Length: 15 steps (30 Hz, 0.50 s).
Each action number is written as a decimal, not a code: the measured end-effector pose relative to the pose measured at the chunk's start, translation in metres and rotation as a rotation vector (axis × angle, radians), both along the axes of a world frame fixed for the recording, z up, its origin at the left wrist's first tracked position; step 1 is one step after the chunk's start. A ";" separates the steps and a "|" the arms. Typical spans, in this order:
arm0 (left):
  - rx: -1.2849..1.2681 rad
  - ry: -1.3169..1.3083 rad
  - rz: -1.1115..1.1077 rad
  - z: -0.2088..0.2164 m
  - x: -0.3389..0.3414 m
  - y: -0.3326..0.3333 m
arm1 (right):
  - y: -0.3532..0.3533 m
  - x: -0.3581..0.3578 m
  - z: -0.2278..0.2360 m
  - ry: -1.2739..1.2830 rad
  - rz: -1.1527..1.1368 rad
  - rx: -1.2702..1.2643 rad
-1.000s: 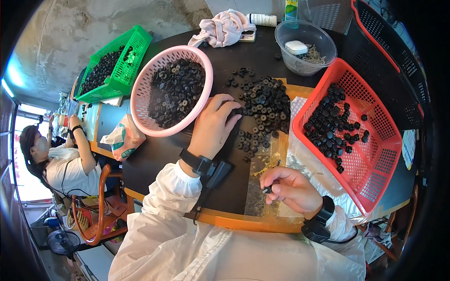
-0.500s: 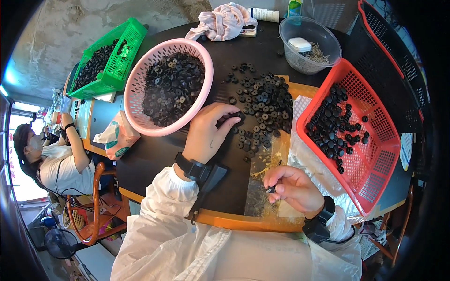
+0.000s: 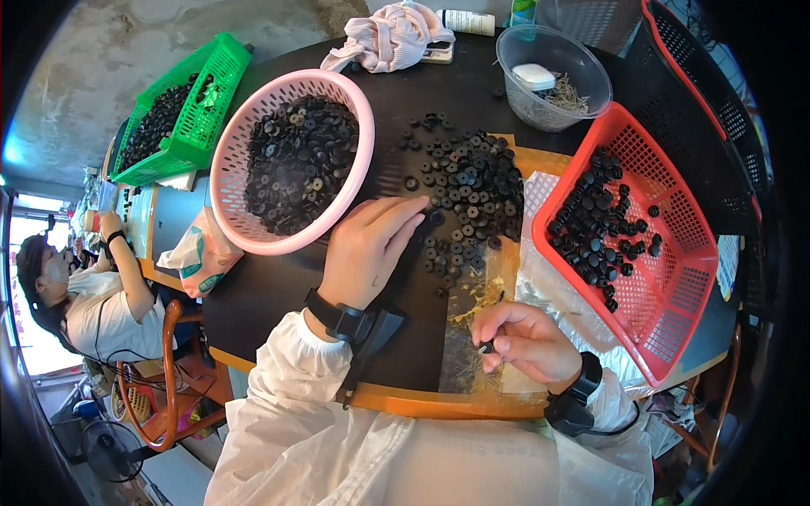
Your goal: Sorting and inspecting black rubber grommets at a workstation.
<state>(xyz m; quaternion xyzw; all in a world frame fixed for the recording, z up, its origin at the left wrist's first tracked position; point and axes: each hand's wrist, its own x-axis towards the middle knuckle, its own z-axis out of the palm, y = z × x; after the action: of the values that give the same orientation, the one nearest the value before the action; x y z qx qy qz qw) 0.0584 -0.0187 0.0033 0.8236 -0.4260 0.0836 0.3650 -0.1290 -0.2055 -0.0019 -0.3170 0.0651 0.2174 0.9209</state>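
Note:
My left hand reaches over the dark table beside a pile of small black discs with centre holes. Its fingers are stretched out with nothing visible in them, and the tips are close to a loose disc at the pile's left edge. Nearer to me, my right hand is closed in a pinch on a small black round part, mostly hidden by the fingers. Below that hand, thin metal pins lie scattered at the table's front edge.
A pink basket full of black discs stands to the left. On the right, a red basket holds black knob-like pieces. Behind are a clear bowl with pins and a pink cloth. A co-worker sits at far left near a green basket.
The fingers of my left hand have straightened from a curled grip beside the discs. My right hand keeps its pinch almost in place. The view has shifted slightly.

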 end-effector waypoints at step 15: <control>0.085 -0.010 -0.013 -0.006 0.001 -0.004 | 0.000 -0.005 -0.002 -0.024 0.008 0.106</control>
<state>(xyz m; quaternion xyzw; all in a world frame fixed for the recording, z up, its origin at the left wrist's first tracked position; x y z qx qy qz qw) 0.0595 -0.0227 -0.0030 0.8351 -0.4362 0.0675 0.3281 -0.1336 -0.2060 -0.0041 -0.2705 0.0410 0.2204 0.9363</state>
